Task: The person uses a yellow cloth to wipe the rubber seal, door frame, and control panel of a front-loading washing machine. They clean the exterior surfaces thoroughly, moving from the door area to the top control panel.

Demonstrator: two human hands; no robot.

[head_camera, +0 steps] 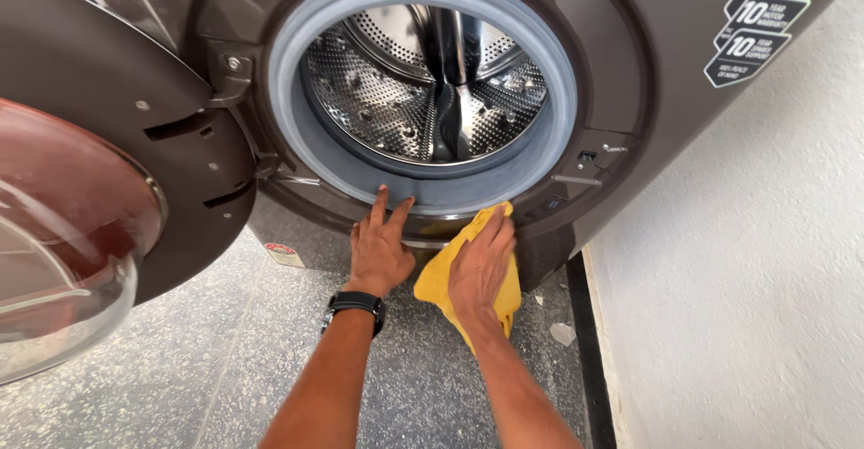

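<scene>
Forearms: two bare arms rise from the bottom edge, the left with a black wristwatch point(356, 303).
Yellow cloth: a crumpled cloth point(436, 278) is pressed against the lower front of the washing machine, just under the door opening, hanging down toward the floor point(180, 368).
Right hand: the right hand point(481, 264) lies flat on the cloth, fingers point(497, 228) together and extended up to the rim, palm pinning the fabric.
Left hand: the left hand point(378, 246) rests just beside the cloth, to its left, fingers point(380, 202) slightly spread, tips touching the lower lip of the grey rubber gasket point(297, 134); it holds nothing.
Relation: the cloth is under the right hand; the gasket's lower curve lies directly above both hands.
Surroundings: steel drum point(396, 98) inside; open door point(72, 224) swung left; white wall point(747, 278) at right.
</scene>
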